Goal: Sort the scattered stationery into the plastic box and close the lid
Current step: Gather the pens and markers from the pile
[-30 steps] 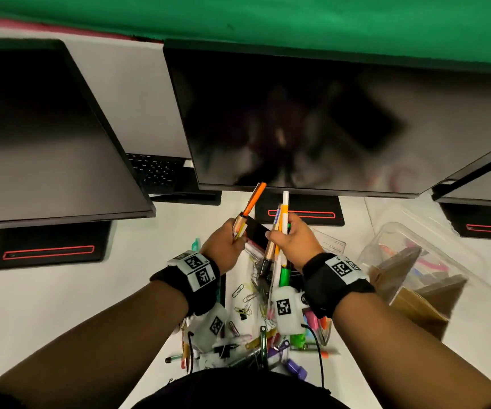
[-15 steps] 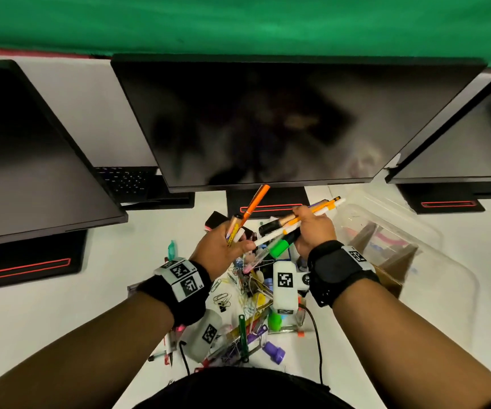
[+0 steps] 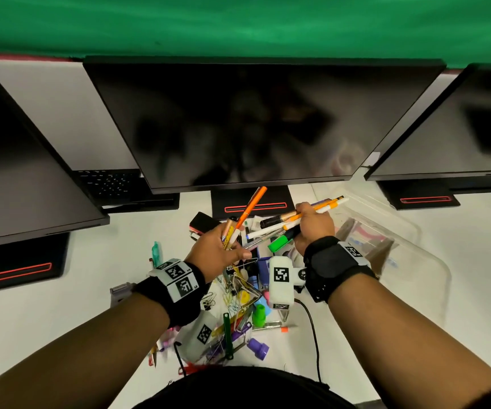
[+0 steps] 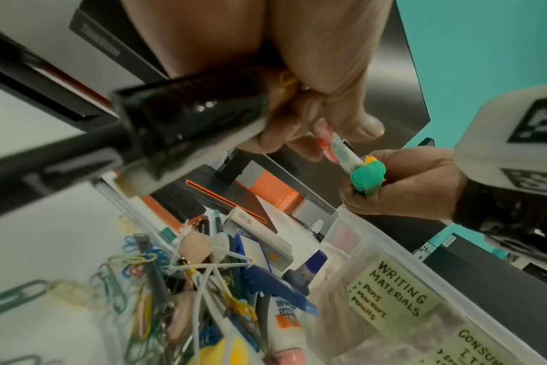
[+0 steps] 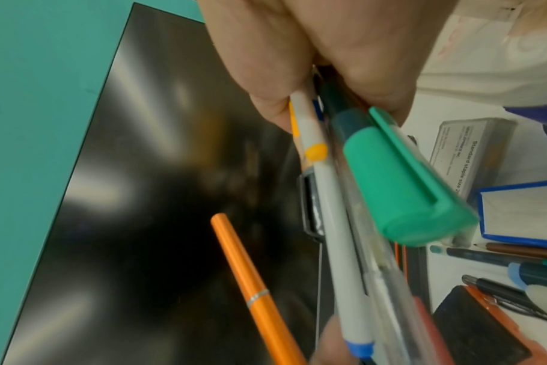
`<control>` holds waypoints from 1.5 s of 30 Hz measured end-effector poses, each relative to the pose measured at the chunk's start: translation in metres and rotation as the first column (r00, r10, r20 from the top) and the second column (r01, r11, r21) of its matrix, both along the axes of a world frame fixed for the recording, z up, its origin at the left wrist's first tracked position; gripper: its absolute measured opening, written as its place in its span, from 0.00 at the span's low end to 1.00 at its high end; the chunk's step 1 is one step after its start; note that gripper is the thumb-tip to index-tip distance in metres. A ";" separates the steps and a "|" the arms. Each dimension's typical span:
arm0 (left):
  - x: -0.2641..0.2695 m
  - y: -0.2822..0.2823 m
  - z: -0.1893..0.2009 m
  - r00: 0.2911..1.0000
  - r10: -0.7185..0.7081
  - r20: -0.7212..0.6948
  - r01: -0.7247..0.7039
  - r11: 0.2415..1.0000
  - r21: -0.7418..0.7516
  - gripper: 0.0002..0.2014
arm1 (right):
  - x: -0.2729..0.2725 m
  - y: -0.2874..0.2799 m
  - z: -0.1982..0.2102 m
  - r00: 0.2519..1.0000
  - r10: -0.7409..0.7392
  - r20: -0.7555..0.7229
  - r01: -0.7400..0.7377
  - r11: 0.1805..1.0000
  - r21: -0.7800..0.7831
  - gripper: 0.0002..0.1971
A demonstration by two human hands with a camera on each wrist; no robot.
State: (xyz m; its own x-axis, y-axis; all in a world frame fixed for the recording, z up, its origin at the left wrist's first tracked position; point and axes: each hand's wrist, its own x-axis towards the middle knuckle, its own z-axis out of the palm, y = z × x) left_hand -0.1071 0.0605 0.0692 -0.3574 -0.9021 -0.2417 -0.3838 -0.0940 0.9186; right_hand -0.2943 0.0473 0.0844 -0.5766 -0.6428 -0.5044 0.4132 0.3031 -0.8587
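Observation:
My right hand (image 3: 312,224) grips a bundle of pens (image 3: 294,221) lying crosswise, among them a green-capped marker (image 5: 400,195) and a white pen (image 5: 331,237). The bundle's far tips (image 3: 337,200) reach over the near corner of the clear plastic box (image 3: 415,261) at right. My left hand (image 3: 223,246) holds a few pens upright, one an orange pen (image 3: 251,206), and its fingertips (image 4: 356,123) touch the near end of the right hand's bundle. A heap of scattered stationery (image 3: 238,299) lies on the white desk beneath both hands. The box carries a "WRITING MATERIALS" label (image 4: 394,303).
Three dark monitors (image 3: 253,122) stand along the back, their bases (image 3: 251,203) just behind the hands. A black stapler (image 3: 204,222) and a staple box (image 5: 472,153) lie at the heap's far edge. Cardboard dividers (image 3: 377,249) stand inside the box. A cable (image 3: 312,329) runs towards me.
My right hand swung its pen bundle from upright to crosswise and moved right towards the box. The head view shifted right, showing more of the box. The left hand kept its pens.

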 end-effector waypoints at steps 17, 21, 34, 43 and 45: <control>-0.048 0.011 0.019 0.997 -0.071 -0.009 0.071 0.996 -0.063 0.20 | -0.005 0.019 -0.001 0.999 0.044 0.012 -0.043 0.996 -0.075 0.04; -0.058 0.015 0.025 0.994 -0.103 -0.025 0.101 0.992 -0.078 0.19 | -0.013 0.022 0.000 0.999 -0.003 0.033 0.005 0.998 -0.069 0.08; -0.051 0.018 0.008 0.949 -0.204 0.242 0.219 0.975 -0.038 0.20 | -0.051 0.011 -0.008 0.879 0.229 -0.419 -0.078 0.934 0.348 0.23; -0.044 0.009 -0.001 0.967 -0.133 0.219 0.149 0.987 -0.055 0.13 | -0.047 0.016 -0.002 0.701 0.685 -0.201 -0.458 0.647 0.609 0.22; -0.043 0.008 -0.002 0.971 -0.126 0.203 0.138 0.989 -0.047 0.13 | -0.044 0.017 0.009 0.744 0.624 -0.240 -0.393 0.698 0.598 0.20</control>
State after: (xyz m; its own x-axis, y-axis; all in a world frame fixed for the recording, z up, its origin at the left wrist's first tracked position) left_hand -0.1505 0.0689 0.0667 -0.4248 -0.8652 -0.2663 -0.5644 0.0231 0.8252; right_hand -0.3381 0.0648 0.0930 -0.4489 -0.6318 -0.6319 -0.2759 0.7706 -0.5744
